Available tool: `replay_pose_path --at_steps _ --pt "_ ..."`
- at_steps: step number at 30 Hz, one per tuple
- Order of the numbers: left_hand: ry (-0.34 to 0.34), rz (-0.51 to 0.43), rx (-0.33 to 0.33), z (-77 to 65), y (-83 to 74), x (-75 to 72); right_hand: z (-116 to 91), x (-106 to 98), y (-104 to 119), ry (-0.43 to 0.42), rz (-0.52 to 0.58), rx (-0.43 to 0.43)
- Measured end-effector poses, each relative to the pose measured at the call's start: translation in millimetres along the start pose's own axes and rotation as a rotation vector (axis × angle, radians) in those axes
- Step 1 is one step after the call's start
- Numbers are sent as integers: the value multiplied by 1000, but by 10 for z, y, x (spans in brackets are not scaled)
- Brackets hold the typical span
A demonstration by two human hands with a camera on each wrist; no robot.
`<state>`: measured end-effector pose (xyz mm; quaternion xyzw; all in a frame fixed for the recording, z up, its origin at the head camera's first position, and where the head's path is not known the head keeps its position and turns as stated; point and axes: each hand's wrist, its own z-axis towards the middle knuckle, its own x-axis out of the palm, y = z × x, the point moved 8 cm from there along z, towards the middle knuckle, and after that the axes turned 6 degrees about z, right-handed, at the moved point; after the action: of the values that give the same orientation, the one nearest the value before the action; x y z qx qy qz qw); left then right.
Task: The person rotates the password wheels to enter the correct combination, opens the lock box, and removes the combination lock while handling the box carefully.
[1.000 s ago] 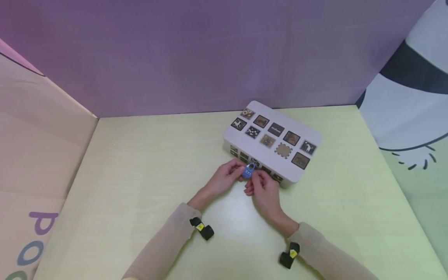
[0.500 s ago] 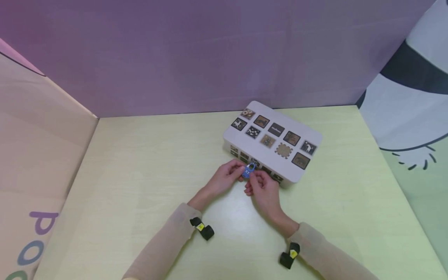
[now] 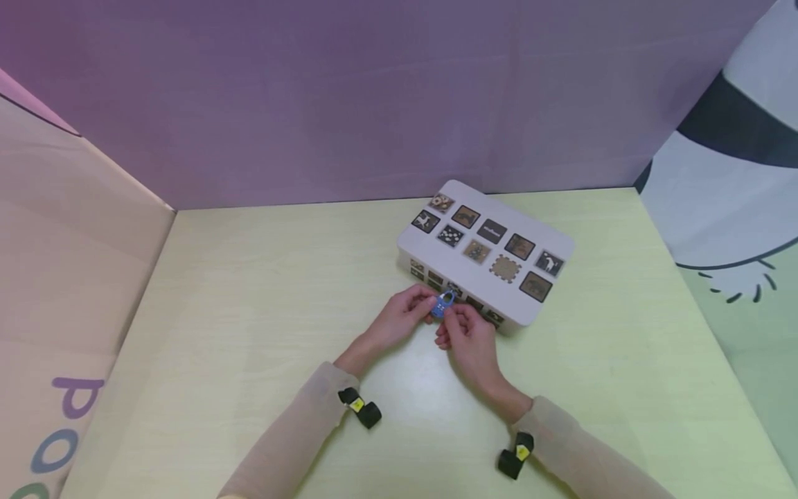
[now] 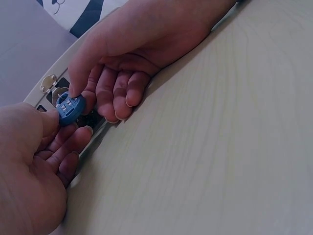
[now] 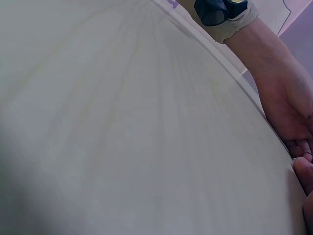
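A small blue combination padlock (image 3: pixel 441 305) is held up at the front side of a white tin box (image 3: pixel 517 305) printed with square pictures. Thumb and fingers of my left hand (image 3: pixel 397 319) pinch the padlock's left edge. From the other side my right hand (image 3: pixel 475 346) has its thumb on the number dials, with the index finger curled behind. In the left wrist view, the padlock's shackle sits by a metal clasp (image 4: pixel 48 83) on the box, partly hidden by the lock body. The right wrist view catches my left hand (image 5: pixel 286 98) but not the padlock.
The box stands at an angle on a pale wooden table (image 3: pixel 262 298), close to a purple backdrop (image 3: pixel 324 104). Printed cloth panels border the left and right sides. Black straps (image 3: pixel 360 407) are worn over both sleeves.
My right thumb has shifted slightly left onto the padlock's dials. The left hand and the box have stayed in place.
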<state>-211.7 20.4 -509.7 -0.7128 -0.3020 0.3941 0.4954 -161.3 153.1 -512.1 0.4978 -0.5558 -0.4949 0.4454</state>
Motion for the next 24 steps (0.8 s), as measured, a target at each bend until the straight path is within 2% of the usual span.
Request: replay_pose_path --at_steps 24 --pt "-6 -9 12 -2 -17 -2 -9 -11 26 1 -6 -50"
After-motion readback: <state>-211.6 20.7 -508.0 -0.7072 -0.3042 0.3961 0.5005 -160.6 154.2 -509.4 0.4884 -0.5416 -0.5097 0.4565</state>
